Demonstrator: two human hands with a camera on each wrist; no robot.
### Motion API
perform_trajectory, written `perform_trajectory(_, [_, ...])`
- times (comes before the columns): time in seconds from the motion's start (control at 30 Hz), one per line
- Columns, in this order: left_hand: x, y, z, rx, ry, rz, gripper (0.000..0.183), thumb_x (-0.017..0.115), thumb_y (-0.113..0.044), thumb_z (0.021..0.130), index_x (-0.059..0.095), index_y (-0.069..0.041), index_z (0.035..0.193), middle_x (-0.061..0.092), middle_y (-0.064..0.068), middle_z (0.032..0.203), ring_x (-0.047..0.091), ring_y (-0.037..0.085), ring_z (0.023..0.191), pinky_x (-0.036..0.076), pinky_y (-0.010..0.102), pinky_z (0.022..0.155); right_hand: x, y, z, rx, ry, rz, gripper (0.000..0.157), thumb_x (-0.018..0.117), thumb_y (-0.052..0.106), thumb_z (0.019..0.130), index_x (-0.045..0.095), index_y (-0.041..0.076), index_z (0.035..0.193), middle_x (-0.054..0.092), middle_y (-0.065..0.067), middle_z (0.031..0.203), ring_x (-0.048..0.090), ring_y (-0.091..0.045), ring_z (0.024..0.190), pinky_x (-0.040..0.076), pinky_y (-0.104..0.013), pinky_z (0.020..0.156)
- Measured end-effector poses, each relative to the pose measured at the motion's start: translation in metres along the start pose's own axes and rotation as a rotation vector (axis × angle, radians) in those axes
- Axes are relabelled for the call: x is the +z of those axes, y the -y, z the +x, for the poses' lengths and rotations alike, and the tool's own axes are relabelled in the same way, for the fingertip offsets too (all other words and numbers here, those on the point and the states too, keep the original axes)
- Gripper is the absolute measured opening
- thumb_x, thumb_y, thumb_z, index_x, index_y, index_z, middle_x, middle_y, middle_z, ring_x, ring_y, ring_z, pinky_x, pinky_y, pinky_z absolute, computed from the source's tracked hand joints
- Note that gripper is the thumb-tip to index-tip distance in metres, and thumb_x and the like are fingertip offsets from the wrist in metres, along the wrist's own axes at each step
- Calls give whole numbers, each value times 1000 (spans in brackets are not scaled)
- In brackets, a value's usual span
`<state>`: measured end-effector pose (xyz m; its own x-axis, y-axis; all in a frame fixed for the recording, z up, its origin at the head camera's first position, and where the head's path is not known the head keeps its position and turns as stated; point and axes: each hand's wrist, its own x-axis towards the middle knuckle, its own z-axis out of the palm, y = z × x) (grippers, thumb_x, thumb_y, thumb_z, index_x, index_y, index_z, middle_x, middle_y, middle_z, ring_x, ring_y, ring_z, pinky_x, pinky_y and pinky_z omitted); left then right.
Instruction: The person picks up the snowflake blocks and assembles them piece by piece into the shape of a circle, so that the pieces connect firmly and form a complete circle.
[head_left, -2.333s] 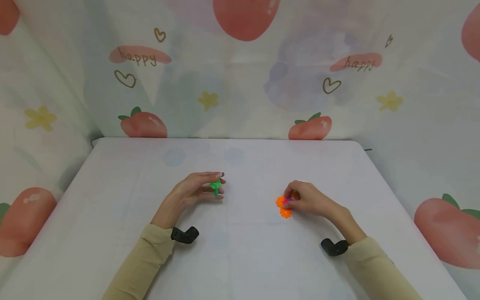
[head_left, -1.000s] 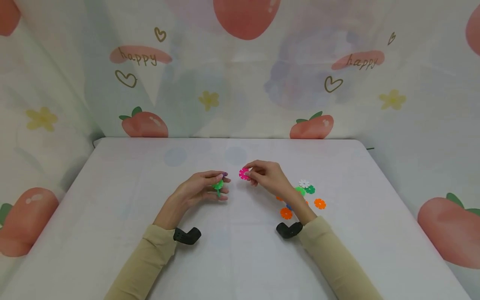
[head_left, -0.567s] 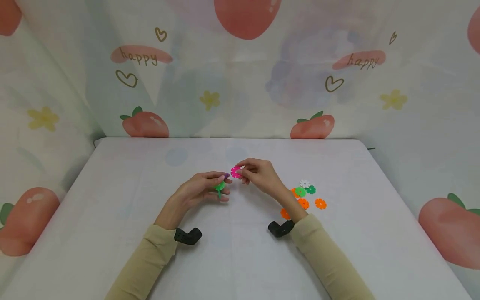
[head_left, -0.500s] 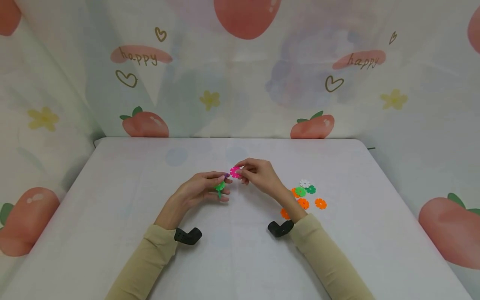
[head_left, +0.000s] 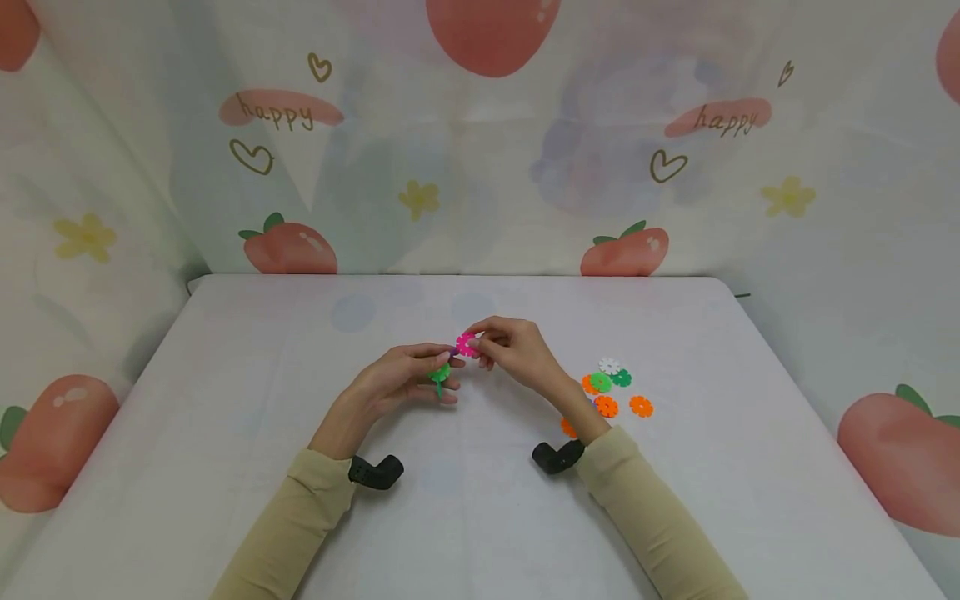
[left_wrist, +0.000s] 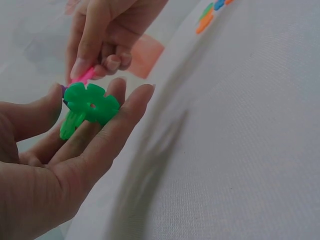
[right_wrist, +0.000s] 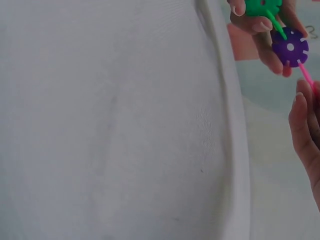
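Observation:
My left hand holds a small chain of slotted plastic snowflake discs above the table. In it are a green disc, a lighter green disc set crosswise, and a purple disc. The right hand pinches a pink snowflake disc between thumb and fingers. In the right wrist view the pink disc's edge meets a slot of the purple disc; how deep it sits I cannot tell. Left fingers spread out behind the green discs, with the thumb near the purple one.
Loose discs lie on the white table to the right: a white disc, a dark green disc, a light green disc and several orange ones, including an orange disc. The right forearm partly covers them. A printed curtain stands behind.
My right hand has lifted the pink disc from the pile and carried it leftward until it touches the purple disc. The left hand has barely moved.

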<state>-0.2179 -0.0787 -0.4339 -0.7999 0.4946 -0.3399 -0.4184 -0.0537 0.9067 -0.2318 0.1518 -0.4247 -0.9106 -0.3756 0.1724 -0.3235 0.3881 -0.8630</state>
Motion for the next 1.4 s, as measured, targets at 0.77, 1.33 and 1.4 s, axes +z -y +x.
perform_trajectory(0.77, [12,9,2,85,-79,55,39,57,-12,106,55,5,140,64,24,137,77,27,96,62,43,87,9,-5,10,78,67,49,20,65,5,100,75,0,117,76,-14,93,65,-18,69,60,-34,68])
perform_trajectory(1.33, [4,10,4,62,-7,-57,35,55,-14,106,52,2,137,65,25,133,76,28,97,62,42,89,11,-7,13,87,97,-3,22,67,11,100,75,5,120,77,-10,109,69,-18,84,59,-32,78])
perform_trajectory(1.4, [5,10,5,57,-18,-64,35,56,-15,106,53,2,136,66,25,131,76,28,95,62,42,88,11,-7,13,88,100,-16,22,68,12,100,76,6,120,77,-10,111,68,-18,88,58,-30,79])
